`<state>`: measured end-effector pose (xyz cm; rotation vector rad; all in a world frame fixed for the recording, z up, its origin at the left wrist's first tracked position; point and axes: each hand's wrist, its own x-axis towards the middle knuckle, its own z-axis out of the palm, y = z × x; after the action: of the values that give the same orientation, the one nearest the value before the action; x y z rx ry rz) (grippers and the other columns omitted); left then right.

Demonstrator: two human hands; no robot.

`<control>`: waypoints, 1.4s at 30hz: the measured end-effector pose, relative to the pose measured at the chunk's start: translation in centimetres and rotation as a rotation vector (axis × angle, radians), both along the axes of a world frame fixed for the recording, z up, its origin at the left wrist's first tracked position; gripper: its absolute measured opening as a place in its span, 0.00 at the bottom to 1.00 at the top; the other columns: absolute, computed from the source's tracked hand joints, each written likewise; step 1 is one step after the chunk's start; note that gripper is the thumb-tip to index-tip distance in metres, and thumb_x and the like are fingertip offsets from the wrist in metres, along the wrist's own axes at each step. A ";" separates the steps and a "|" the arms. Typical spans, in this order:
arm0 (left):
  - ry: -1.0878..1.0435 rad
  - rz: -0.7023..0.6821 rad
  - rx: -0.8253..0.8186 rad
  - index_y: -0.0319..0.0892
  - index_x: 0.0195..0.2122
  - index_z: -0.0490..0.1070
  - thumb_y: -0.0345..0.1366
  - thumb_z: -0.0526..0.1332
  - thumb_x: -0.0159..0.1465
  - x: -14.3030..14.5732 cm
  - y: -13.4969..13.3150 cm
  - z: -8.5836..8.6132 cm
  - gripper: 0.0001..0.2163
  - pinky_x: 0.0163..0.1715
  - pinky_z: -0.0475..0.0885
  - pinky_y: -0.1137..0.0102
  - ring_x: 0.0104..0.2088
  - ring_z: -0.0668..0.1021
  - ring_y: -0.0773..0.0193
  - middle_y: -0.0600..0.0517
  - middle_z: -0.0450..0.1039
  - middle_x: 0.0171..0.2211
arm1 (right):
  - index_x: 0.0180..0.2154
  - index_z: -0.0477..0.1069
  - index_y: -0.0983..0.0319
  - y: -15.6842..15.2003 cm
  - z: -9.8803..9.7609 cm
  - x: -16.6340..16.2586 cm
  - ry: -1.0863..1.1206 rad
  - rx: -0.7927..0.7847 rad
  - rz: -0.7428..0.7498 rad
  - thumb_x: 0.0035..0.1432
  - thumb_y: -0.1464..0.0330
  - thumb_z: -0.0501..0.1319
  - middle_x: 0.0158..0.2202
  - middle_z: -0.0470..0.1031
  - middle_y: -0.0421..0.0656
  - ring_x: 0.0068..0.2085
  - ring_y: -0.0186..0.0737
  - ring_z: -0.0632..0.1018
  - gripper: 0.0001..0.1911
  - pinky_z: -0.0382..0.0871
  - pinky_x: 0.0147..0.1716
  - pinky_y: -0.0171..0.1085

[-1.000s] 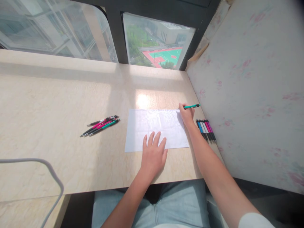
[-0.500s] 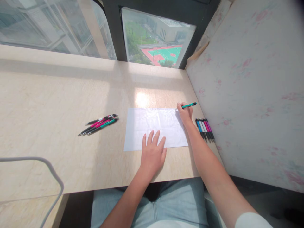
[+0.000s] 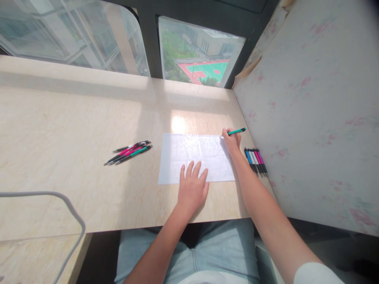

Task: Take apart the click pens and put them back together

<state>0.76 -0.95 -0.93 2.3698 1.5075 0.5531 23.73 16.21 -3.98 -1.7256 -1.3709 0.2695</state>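
Note:
A white sheet of paper point(image 3: 183, 152) lies on the pale desk in front of me. My left hand point(image 3: 193, 187) rests flat with fingers spread over the paper's near edge. At the sheet's upper right corner, my right hand point(image 3: 232, 141) is closed around a green and black pen point(image 3: 237, 131). The pen's tip end is at the paper, and its clip end leans out to the right. Any marks on the sheet are too faint to make out.
Several pens point(image 3: 128, 152) lie loosely piled left of the paper. Another row of several pens point(image 3: 256, 161) is lined up by the flowered wall point(image 3: 314, 130). A grey cable point(image 3: 66, 203) loops over the desk point(image 3: 59, 138) at the lower left. Windows point(image 3: 201, 51) stand behind the desk.
The whole view has shifted slightly, so the paper and left pens appear a little further right. Both hands keep the same pose, with the pen still in the right one.

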 end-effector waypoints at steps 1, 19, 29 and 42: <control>-0.001 -0.001 0.000 0.46 0.57 0.70 0.37 0.57 0.66 0.0 0.0 0.0 0.18 0.66 0.49 0.43 0.67 0.61 0.43 0.44 0.62 0.65 | 0.21 0.64 0.60 0.0 0.0 0.0 -0.008 0.002 0.001 0.60 0.58 0.56 0.19 0.62 0.36 0.26 0.35 0.66 0.18 0.57 0.31 0.36; 0.038 0.001 0.011 0.48 0.57 0.69 0.39 0.57 0.66 -0.1 0.0 -0.1 0.18 0.67 0.50 0.44 0.67 0.61 0.46 0.45 0.62 0.66 | 0.21 0.64 0.60 0.2 -0.5 0.3 -0.063 -0.013 -0.069 0.60 0.59 0.55 0.18 0.62 0.35 0.25 0.35 0.67 0.18 0.58 0.30 0.35; 0.055 -0.008 0.001 0.47 0.58 0.68 0.40 0.56 0.67 -0.1 0.0 -0.2 0.18 0.67 0.48 0.44 0.67 0.59 0.45 0.46 0.61 0.66 | 0.20 0.64 0.60 0.5 -0.6 0.4 -0.087 -0.022 -0.076 0.60 0.60 0.56 0.17 0.62 0.36 0.25 0.35 0.67 0.18 0.58 0.30 0.35; 0.029 -0.009 0.013 0.47 0.57 0.69 0.39 0.57 0.67 -0.1 0.0 -0.2 0.18 0.66 0.50 0.43 0.67 0.61 0.45 0.45 0.62 0.65 | 0.21 0.64 0.59 0.3 -0.3 0.5 0.028 0.022 -0.124 0.59 0.59 0.55 0.17 0.61 0.36 0.24 0.35 0.67 0.18 0.59 0.27 0.34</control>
<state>0.62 -0.92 -1.15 2.4033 1.5098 0.5298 24.27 16.47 -4.31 -1.7742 -1.2375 0.2079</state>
